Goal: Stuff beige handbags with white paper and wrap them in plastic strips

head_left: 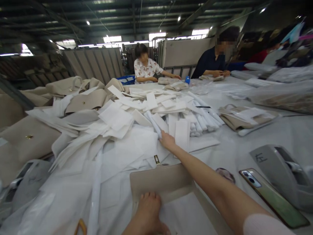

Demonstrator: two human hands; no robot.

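Observation:
My right hand (167, 141) is stretched out to the pile, its fingers closed around the near end of a thin white roll (154, 123). A beige handbag (161, 179) lies right in front of me, its flap spread away from me and a white sheet (186, 212) showing on its near part. On that bag rests my left hand (149, 212), fingers bent and thumb apart, gripping it at the middle; the fingertips are partly hidden. Beyond the flap sits a small dark label with gold marks (156, 159). Loose white sheets (132, 147) surround the roll.
Beige bags (31, 137) are heaped at the left. On the right lie a phone (271, 195), a grey tape dispenser (281, 173) and a folded bag (244, 117). More white rolls (202, 120) lie mid-table. Two co-workers (146, 68) handle bags across the table.

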